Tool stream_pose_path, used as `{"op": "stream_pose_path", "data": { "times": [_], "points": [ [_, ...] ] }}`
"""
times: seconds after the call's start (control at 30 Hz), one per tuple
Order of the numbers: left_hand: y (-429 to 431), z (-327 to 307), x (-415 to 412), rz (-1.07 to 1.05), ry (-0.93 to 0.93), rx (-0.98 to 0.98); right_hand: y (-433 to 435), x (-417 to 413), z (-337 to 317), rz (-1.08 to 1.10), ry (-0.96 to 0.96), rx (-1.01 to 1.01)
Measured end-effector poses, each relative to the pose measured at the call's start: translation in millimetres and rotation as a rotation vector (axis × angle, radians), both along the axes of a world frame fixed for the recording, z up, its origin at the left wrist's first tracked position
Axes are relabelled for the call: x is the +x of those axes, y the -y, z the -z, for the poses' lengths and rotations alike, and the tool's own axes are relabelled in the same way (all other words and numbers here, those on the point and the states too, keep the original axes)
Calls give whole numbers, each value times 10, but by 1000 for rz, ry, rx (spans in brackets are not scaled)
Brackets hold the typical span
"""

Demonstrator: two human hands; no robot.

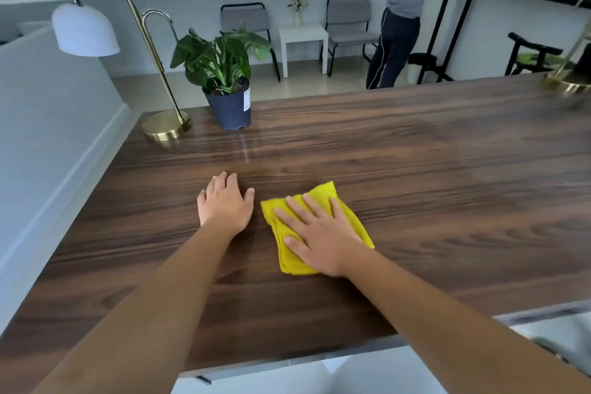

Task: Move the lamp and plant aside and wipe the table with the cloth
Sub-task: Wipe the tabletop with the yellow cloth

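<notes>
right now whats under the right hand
The right hand lies flat on the folded yellow cloth, which rests on the wooden table. The table surface beneath the cloth is covered and cannot be seen.

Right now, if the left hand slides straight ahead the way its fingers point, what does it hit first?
Probably the dark blue plant pot. The left hand lies flat on the brown wooden table, fingers pointing slightly right of straight ahead; bare tabletop lies between. Depth unclear.

A waiting lounge or office: two metal-framed chairs (348,25) flank a white side table (302,41) by the wall (a flower vase (297,11) on it).
</notes>
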State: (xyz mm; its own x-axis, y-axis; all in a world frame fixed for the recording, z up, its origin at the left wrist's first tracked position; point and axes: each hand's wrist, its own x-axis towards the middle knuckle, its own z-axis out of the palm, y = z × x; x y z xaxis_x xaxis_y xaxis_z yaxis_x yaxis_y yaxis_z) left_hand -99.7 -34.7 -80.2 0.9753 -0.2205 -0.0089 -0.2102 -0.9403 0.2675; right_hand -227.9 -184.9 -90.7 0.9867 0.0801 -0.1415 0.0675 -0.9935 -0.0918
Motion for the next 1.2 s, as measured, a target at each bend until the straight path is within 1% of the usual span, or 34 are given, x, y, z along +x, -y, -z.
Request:
{"op": "stream_pose_path", "data": {
  "times": [0.07,0.13,0.2,0.3,0.43,0.47,0.53,0.63,0.7,0.83,1.0,1.1,1.2],
  "points": [
    [6,6,89,-16,0,-3,175,-148,1,-138,14,4],
    [14,44,138,-15,-6,-1,475,-251,11,-228,13,27],
    [14,104,130,-7,7,7,819,-256,-1,-226,-9,39],
    [6,156,130,-13,34,-7,1342,32,-29,-31,-35,2],
    [-3,170,152,-18,45,-27,1770,815,21,291,-21,-39],
    [0,174,152,-20,50,-28,1766,1023,28,340,-28,-30],
    [1,178,151,-23,60,-32,1631,1391,21,368,-34,-14],
    [-6,181,163,-34,66,-49,1227,1783,-13,283,-26,18],
    [-14,183,163,-36,63,-55,929,1848,-15,196,-17,30],
    [-14,173,134,-43,55,-65,541,1563,19,41,6,55],
    [8,139,115,-65,38,-59,415,1050,79,-53,84,48],
    [12,129,97,-66,36,-50,405,879,93,-47,108,45],
    [7,128,91,-67,28,-43,322,829,85,24,90,64]
  ]
}}
